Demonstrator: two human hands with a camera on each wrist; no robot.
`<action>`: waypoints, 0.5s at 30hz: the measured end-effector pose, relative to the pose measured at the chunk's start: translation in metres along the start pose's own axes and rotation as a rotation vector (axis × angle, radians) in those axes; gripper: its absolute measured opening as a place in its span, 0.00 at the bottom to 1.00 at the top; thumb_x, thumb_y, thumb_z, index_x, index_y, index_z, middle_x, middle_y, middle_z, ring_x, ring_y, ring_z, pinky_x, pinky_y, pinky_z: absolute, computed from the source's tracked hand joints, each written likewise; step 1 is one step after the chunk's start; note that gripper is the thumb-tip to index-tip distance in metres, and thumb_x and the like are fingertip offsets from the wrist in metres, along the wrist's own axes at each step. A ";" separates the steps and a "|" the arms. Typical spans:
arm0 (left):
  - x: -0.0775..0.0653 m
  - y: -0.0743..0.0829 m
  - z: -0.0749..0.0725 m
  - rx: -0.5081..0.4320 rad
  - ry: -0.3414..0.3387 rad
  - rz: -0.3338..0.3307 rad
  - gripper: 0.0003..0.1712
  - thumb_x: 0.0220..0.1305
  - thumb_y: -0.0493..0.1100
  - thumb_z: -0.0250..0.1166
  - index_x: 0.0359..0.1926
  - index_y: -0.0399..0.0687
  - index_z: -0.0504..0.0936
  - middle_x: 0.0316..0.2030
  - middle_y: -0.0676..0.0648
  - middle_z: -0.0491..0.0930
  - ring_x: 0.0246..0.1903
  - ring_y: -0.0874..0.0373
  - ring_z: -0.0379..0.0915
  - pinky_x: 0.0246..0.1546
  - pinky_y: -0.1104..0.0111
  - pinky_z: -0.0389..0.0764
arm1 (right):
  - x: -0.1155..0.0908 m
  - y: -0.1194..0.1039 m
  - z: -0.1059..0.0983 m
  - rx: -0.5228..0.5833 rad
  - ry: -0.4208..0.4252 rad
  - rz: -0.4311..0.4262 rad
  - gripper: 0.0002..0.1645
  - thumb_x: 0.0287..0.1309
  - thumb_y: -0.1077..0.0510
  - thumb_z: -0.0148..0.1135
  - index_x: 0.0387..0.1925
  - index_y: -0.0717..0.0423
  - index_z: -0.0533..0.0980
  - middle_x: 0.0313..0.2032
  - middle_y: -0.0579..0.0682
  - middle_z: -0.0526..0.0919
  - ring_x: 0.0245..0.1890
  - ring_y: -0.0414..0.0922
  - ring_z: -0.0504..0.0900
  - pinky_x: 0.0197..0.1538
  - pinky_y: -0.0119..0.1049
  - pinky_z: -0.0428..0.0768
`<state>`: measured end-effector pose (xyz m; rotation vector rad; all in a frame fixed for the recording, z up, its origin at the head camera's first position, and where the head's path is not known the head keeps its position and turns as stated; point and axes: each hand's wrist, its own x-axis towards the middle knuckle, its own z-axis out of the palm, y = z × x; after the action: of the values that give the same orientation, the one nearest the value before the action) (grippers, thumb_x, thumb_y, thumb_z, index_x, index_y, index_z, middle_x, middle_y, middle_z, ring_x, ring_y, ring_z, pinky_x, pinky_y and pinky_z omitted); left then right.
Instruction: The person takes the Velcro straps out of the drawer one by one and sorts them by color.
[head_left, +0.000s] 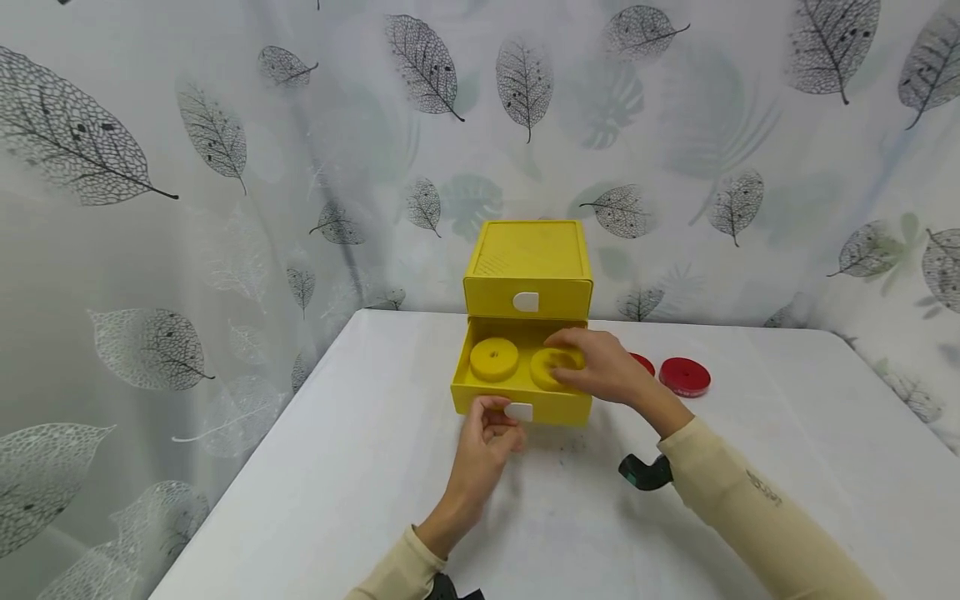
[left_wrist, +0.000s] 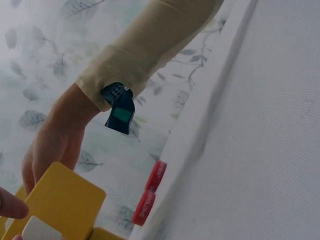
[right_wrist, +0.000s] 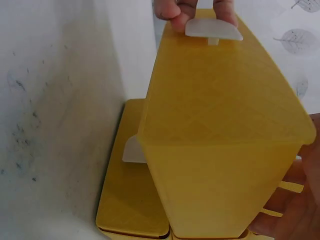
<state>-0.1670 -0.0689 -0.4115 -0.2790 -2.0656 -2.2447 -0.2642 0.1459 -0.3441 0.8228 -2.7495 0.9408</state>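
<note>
A yellow drawer box point(head_left: 534, 250) stands at the back of the table with one drawer point(head_left: 420, 395) pulled out below a closed one. Inside it, a yellow tape roll point(head_left: 494, 359) lies flat on the left. My right hand point(head_left: 603, 367) reaches in from the right, its fingers and thumb gripping a second yellow tape roll point(head_left: 542, 369). At the drawer's front, my left hand point(head_left: 483, 450) pinches the white handle point(head_left: 519, 412). The right wrist view shows left-hand fingers point(right_wrist: 180, 14) at that handle, while the drawer wall hides the roll there.
Two red tape rolls lie on the table right of the box, the outer red roll point(head_left: 685, 377) in full view and the other red roll point(head_left: 643, 363) partly behind my right wrist. Another closed drawer point(right_wrist: 132, 190) sits below the open one. A leaf-patterned curtain point(head_left: 675, 150) hangs behind.
</note>
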 end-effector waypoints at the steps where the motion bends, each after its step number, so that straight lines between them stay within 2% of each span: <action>1: -0.001 0.000 0.000 0.002 -0.001 -0.001 0.24 0.63 0.32 0.65 0.59 0.36 0.69 0.47 0.34 0.74 0.40 0.52 0.76 0.42 0.69 0.79 | 0.001 0.001 0.000 -0.007 -0.009 0.000 0.27 0.59 0.59 0.74 0.58 0.64 0.80 0.53 0.59 0.84 0.52 0.59 0.78 0.60 0.58 0.76; 7: -0.004 -0.001 -0.001 0.013 -0.010 -0.011 0.23 0.63 0.31 0.64 0.58 0.36 0.70 0.48 0.31 0.74 0.41 0.51 0.76 0.43 0.68 0.80 | 0.008 0.003 0.003 -0.045 -0.072 0.026 0.31 0.58 0.57 0.76 0.61 0.63 0.79 0.54 0.58 0.83 0.51 0.57 0.77 0.59 0.57 0.76; 15: -0.008 0.001 -0.001 0.004 -0.023 -0.016 0.24 0.62 0.31 0.64 0.59 0.37 0.69 0.47 0.34 0.74 0.42 0.50 0.76 0.44 0.68 0.80 | 0.012 0.004 0.004 -0.093 -0.196 0.048 0.40 0.55 0.53 0.79 0.67 0.61 0.74 0.59 0.59 0.80 0.53 0.56 0.75 0.59 0.58 0.75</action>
<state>-0.1591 -0.0706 -0.4124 -0.2899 -2.0909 -2.2567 -0.2766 0.1407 -0.3467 0.8802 -2.9656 0.7707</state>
